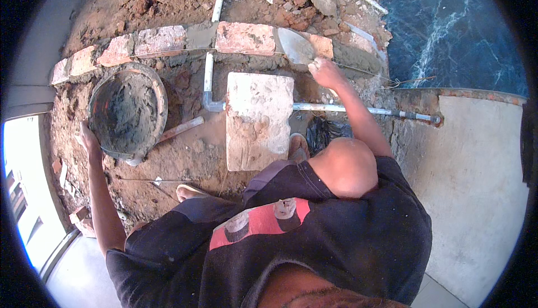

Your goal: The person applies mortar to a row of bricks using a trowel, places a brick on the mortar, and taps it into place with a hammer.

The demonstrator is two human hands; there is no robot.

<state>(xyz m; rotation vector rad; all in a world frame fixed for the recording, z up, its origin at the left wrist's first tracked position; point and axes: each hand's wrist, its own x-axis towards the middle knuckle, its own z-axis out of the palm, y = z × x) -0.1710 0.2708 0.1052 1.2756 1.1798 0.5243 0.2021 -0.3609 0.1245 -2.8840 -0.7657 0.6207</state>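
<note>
My right hand (327, 72) is closed round the handle of a trowel (295, 47). The pointed metal blade lies over a row of red bricks (245, 38), near its right end, where grey mortar (354, 57) covers the side. At the left, my left hand (87, 140) grips the side of a round black bucket (162, 96), its fingers partly hidden. Wet grey mortar (128, 109) coats the inside of the tilted bucket. A thin string runs along the near edge of the bricks.
A pale, rough block (259, 120) stands between the bricks and my legs. White plastic pipes (208, 72) cross the soil around it. A wooden stick (181, 128) lies beside the bucket. Behind the bricks is loose earth with rubble (168, 2); blue marbled tiles (448, 28) lie at the right.
</note>
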